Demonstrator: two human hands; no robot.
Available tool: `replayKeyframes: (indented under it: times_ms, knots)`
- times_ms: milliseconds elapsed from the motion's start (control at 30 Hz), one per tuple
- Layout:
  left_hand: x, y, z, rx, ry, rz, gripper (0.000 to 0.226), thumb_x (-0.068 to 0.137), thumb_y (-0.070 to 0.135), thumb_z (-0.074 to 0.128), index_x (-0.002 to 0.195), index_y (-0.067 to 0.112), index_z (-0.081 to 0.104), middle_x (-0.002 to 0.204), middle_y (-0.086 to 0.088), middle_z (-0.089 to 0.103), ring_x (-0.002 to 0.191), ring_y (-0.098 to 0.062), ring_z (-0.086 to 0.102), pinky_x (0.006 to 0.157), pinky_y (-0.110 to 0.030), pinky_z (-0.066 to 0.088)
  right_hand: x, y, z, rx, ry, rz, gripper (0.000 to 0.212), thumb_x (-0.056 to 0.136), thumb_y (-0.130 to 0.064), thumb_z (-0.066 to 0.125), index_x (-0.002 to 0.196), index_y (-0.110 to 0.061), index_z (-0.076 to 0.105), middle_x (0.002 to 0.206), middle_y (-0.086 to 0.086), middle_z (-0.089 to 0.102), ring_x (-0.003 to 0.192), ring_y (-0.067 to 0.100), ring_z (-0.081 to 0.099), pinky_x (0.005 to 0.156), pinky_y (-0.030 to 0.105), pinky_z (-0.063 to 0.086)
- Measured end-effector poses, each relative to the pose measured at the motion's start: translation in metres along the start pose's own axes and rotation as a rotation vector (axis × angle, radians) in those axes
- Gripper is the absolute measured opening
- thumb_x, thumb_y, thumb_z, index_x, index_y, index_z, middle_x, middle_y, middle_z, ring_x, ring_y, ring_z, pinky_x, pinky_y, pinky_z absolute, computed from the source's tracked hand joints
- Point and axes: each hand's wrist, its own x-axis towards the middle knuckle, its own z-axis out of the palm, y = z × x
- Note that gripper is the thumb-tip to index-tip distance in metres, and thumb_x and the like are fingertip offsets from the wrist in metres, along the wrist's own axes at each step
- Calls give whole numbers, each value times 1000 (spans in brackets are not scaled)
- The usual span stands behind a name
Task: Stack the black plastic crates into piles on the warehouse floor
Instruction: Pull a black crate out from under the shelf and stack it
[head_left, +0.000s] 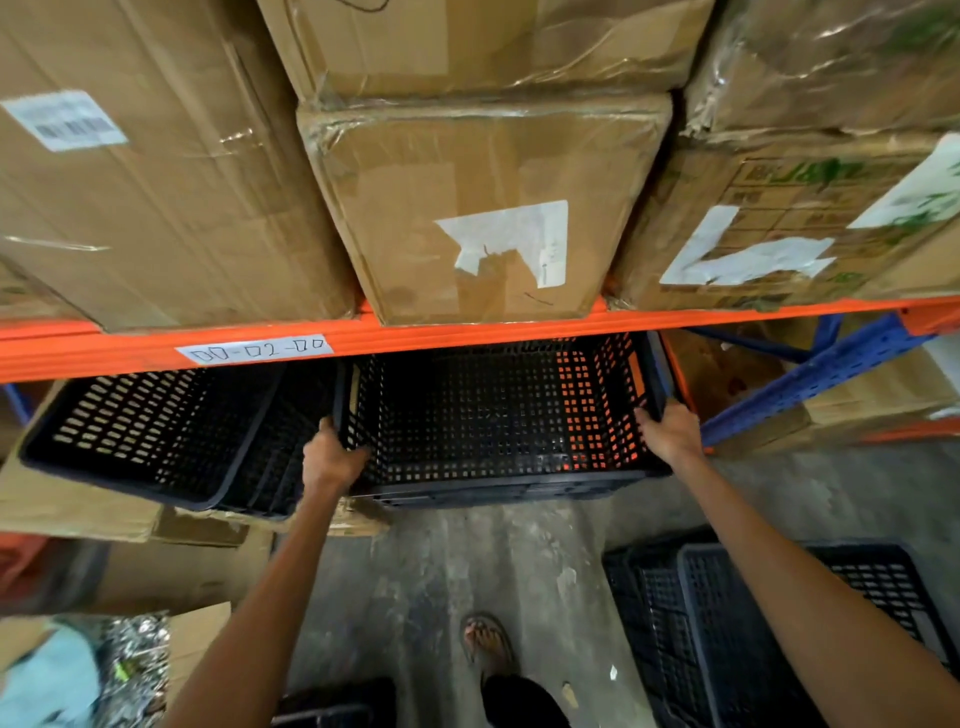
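Observation:
A black perforated plastic crate (498, 421) sits under the orange shelf beam, its open top facing me. My left hand (330, 457) grips its left rim, fingers curled over the edge. My right hand (672, 428) grips its right rim. A second black crate (156, 431) lies tilted to the left of it, with more crates nested beside it. On the floor at lower right stands a pile of black crates (779, 623), partly hidden by my right forearm.
An orange shelf beam (104, 348) with a white label runs across, loaded with large cardboard boxes (467, 208). A blue rack brace (821, 374) slants at right. Cardboard and a bag lie at lower left. My sandalled foot (485, 644) stands on the concrete floor (441, 571).

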Motion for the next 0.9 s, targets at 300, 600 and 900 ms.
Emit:
replayKeyframes:
  times_ms: [300, 600, 900]
  knots:
    - [72, 24, 7, -68, -12, -53, 40, 87, 21, 61, 114, -9, 63, 115, -34, 64, 113, -47, 58, 89, -43, 48, 55, -14, 16, 90, 67, -24, 40, 96, -28, 54, 132, -9, 55, 123, 24, 64, 116, 42, 58, 93, 41, 49]
    - [-43, -51, -3, -158, 18, 7, 28, 83, 11, 63, 102, -10, 65, 101, -30, 68, 100, -41, 64, 80, -44, 50, -68, 53, 10, 229, 145, -77, 36, 96, -27, 55, 129, -12, 59, 116, 19, 68, 112, 39, 60, 94, 43, 49]
    - [-205, -183, -18, -136, 10, 19, 33, 86, 11, 62, 114, -5, 66, 109, -27, 69, 104, -41, 65, 81, -43, 52, -251, 142, 2, 245, 108, -90, 32, 96, -25, 56, 124, -9, 63, 111, 17, 69, 107, 38, 61, 89, 45, 51]
